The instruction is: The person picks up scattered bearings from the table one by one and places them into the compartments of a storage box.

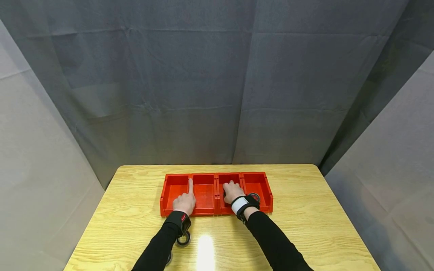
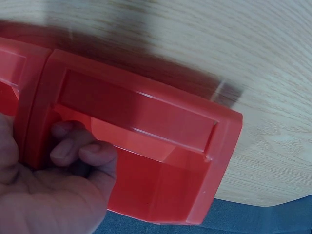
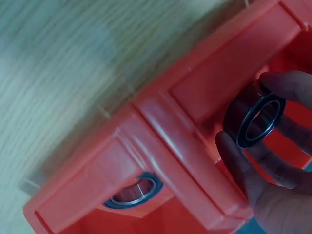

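My right hand (image 1: 233,192) reaches into the third red bin from the left. Its thumb and fingers pinch a dark-rimmed ball bearing (image 3: 253,117), tilted, near the bin's front wall. My left hand (image 1: 184,202) straddles the divider between the two leftmost bins. Its index finger lies straight along the divider, while the other fingers curl down into the leftmost red bin (image 2: 161,185), fingertips right at the wall. A second bearing (image 3: 134,192) lies in the rightmost bin (image 1: 257,180), beside my right wrist.
Several red bins stand in a row on a wooden table (image 1: 298,195). Nearer me, a bearing (image 1: 183,239) lies by my left forearm; another ring (image 1: 169,258) is partly covered by the sleeve. A grey curtain (image 1: 190,94) hangs behind the table.
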### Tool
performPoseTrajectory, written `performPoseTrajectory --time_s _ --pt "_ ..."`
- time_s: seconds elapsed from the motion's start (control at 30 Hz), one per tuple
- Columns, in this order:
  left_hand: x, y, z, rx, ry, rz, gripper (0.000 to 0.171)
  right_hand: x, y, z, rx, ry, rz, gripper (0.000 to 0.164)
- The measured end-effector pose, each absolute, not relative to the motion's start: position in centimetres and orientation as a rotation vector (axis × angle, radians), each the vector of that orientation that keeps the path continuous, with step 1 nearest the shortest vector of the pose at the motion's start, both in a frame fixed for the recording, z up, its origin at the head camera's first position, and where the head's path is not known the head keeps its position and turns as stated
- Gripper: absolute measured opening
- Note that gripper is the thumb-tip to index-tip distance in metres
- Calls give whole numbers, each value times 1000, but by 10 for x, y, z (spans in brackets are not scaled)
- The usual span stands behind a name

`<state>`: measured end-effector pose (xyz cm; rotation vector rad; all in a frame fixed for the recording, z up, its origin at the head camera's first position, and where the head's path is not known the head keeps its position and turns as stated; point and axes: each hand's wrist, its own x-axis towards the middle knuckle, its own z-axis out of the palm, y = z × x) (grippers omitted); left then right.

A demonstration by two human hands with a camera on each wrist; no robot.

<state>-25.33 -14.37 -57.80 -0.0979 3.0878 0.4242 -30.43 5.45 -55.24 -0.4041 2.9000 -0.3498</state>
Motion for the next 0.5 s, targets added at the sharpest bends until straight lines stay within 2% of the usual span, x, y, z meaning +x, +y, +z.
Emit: performPoseTrajectory --time_s 0.27,0.5 --pt "-255 -142 -574 -121 3035 455 74 -298 51 -570 -400 2926 -319 15" --pt "-255 -143 -574 -137 3030 454 74 -294 50 -571 -421 2944 -308 12"
